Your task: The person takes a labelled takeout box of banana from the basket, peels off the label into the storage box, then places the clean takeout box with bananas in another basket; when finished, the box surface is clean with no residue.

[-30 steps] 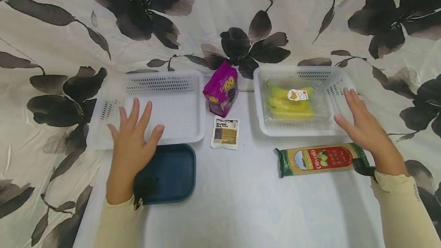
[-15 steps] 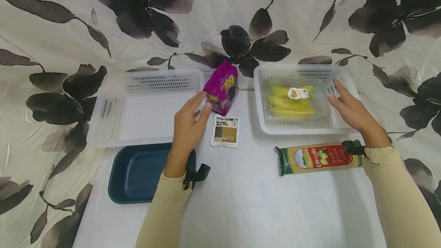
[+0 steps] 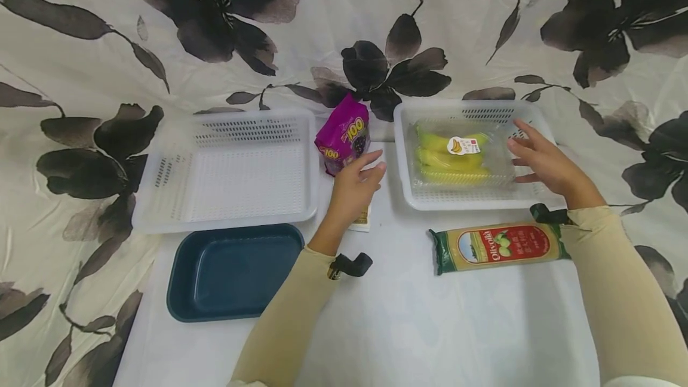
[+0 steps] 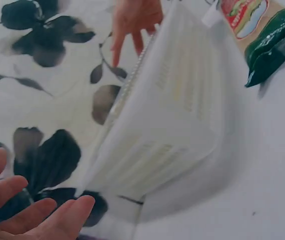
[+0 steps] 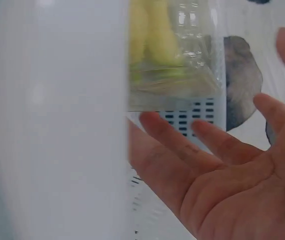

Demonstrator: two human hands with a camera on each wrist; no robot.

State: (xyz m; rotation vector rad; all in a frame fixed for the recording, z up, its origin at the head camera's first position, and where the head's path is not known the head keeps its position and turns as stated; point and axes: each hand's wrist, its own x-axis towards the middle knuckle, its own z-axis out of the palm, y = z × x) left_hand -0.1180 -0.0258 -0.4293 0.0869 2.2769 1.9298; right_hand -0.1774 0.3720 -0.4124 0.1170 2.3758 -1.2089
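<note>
In the head view, bananas in a clear plastic box (image 3: pixel 454 157) lie inside the right white basket (image 3: pixel 430 203). My right hand (image 3: pixel 556 169) hovers at that basket's right end, its fingers spread beside the box and holding nothing. Between the two baskets is my left hand (image 3: pixel 355 190), fingers extended and apart, with nothing in its grasp. Just behind it stands a purple snack bag (image 3: pixel 344 133). A small flat packet (image 3: pixel 362 221) is mostly hidden under that hand. The left wrist view has my left fingers (image 4: pixel 67 220) short of the basket's outer wall (image 4: pixel 182 100).
The left white basket (image 3: pixel 312 166) holds nothing visible. A dark blue tray (image 3: pixel 231 273) sits in front of it. An Olivoilà pasta packet (image 3: pixel 500 248) lies before the right basket. A flowered cloth (image 3: pixel 301 17) rises behind the white table (image 3: pixel 408 327).
My left hand has swept right from over the left basket, past the blue tray, to above the small packet. My right hand has shifted left, closer to the banana box.
</note>
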